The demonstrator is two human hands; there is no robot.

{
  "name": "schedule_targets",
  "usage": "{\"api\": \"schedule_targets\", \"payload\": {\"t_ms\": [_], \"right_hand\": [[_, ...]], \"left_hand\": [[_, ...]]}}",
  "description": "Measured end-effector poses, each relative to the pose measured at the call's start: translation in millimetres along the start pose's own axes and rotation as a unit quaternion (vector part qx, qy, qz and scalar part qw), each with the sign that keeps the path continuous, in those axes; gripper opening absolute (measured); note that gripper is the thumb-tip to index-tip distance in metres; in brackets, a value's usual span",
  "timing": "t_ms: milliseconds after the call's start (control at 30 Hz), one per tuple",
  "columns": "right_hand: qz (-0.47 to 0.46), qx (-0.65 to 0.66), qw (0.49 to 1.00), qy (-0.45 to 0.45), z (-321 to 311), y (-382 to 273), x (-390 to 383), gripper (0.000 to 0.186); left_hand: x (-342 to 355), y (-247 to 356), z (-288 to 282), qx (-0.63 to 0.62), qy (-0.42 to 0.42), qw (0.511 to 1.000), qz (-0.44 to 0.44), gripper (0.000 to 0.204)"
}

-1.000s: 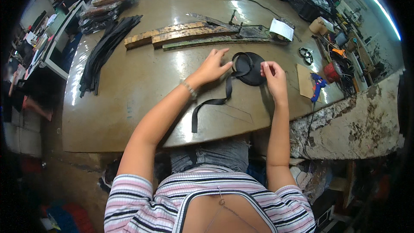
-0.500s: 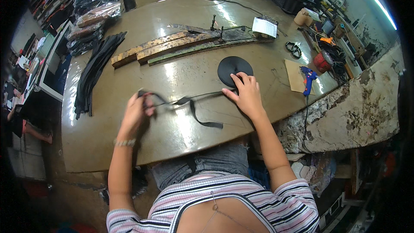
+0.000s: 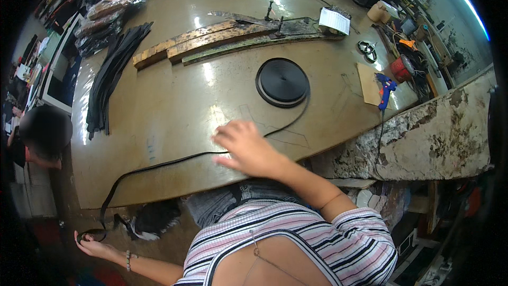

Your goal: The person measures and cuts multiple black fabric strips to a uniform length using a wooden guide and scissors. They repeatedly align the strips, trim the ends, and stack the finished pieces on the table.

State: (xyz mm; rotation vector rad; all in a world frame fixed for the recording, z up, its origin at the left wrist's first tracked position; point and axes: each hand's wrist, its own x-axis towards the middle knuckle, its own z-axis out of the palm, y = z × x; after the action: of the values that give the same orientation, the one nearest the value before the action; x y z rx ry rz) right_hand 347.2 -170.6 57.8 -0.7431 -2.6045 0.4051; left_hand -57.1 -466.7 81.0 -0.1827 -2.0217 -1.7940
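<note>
A roll of black strap lies flat on the table, a little right of the middle. From its right side the strap unwinds, passes under my right hand and runs left over the table's near edge. My left hand, low at the far left beyond that edge, has its fingers closed on the strap's end, which bends in a loop there. My right hand is over the strap near the front of the table, blurred, with thumb and fingers apart. Thin lines are drawn on the tabletop around it.
A metal-and-wood jig stretches across the table's middle. Black strips and plastic-wrapped bundles lie at left. A blue glue gun rests on cardboard at right, beside a red can. Another person is at far left.
My left hand has moved down and left past the table edge, drawing out a long stretch of strap. My right hand has left the roll and moved nearer and left.
</note>
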Motion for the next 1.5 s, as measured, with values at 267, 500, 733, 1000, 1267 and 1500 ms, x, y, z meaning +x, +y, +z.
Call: {"api": "schedule_targets", "payload": {"t_ms": [267, 500, 733, 1000, 1267, 1500], "right_hand": [[-0.043, 0.071, 0.993, -0.081, 12, 7, -18, 0.020], [0.278, -0.106, 0.949, 0.102, -137, 105, -100, 0.013], [0.533, -0.280, 0.778, 0.180, -137, 144, -138, 0.016], [0.654, -0.354, 0.654, 0.137, -152, 118, -156, 0.028], [0.046, 0.351, 0.935, 0.014, -44, -62, 14, 0.080], [0.130, 0.471, 0.856, -0.170, -31, -51, 23, 0.055]], "left_hand": [[13, 39, -4, -0.070, -0.010, 0.998, -0.006, 0.035], [41, 23, -3, -0.292, -0.226, 0.918, -0.142, 0.040], [56, 10, 68, -0.576, -0.368, 0.712, -0.162, 0.024], [50, 98, 71, -0.672, -0.365, 0.642, -0.058, 0.035], [-243, 192, 174, -0.323, -0.619, 0.699, -0.156, 0.058], [-217, 162, 235, -0.321, -0.642, 0.641, -0.271, 0.043]]}}
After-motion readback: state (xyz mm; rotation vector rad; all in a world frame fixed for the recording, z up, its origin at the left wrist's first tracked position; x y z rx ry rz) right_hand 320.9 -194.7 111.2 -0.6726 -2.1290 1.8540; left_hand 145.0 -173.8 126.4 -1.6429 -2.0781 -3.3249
